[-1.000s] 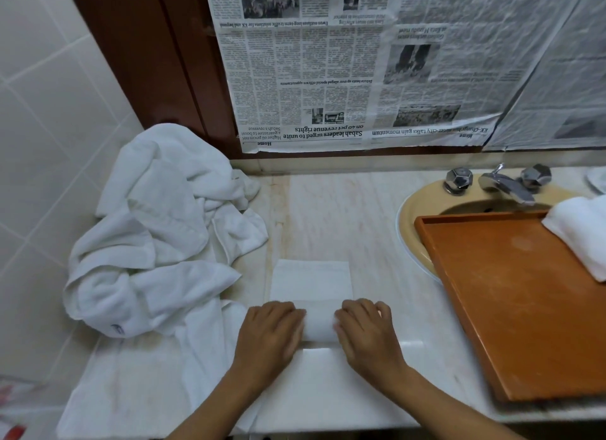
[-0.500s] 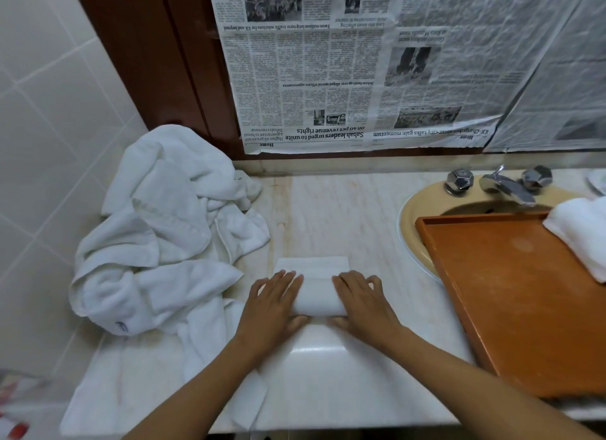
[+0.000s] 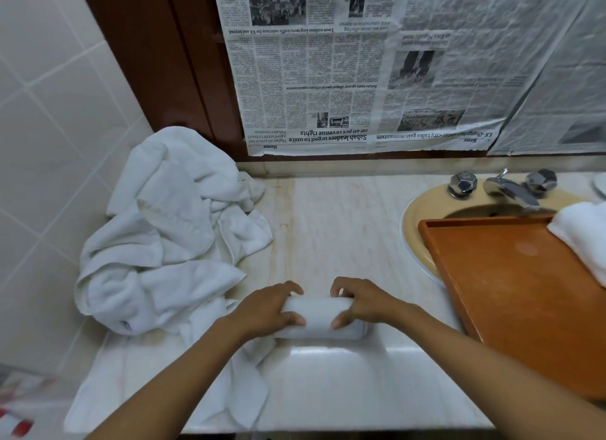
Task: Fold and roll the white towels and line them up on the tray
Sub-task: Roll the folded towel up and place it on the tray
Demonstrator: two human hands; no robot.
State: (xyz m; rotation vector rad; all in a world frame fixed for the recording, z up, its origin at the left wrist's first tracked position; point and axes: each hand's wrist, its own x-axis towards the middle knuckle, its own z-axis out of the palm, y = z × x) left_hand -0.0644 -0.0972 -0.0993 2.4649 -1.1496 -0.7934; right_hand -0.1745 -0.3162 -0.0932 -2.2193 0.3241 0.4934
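A white towel, rolled into a short cylinder (image 3: pixel 319 318), lies on the marble counter near its front edge. My left hand (image 3: pixel 265 311) grips its left end and my right hand (image 3: pixel 362 303) grips its right end, fingers curled over the top and thumbs on the near side. An orange wooden tray (image 3: pixel 511 295) rests over the sink on the right. One rolled white towel (image 3: pixel 587 234) lies on the tray's far right corner, partly cut off by the frame.
A heap of loose white towels (image 3: pixel 164 230) fills the left of the counter (image 3: pixel 344 223) and hangs over its front edge. A yellow sink (image 3: pixel 413 223) with chrome taps (image 3: pixel 505 187) sits at the back right. Newspaper (image 3: pixel 360 62) covers the wall behind.
The flat folded part of the towel has been rolled up away from me. Both hands went from pressing flat on the roll to curling round its ends.
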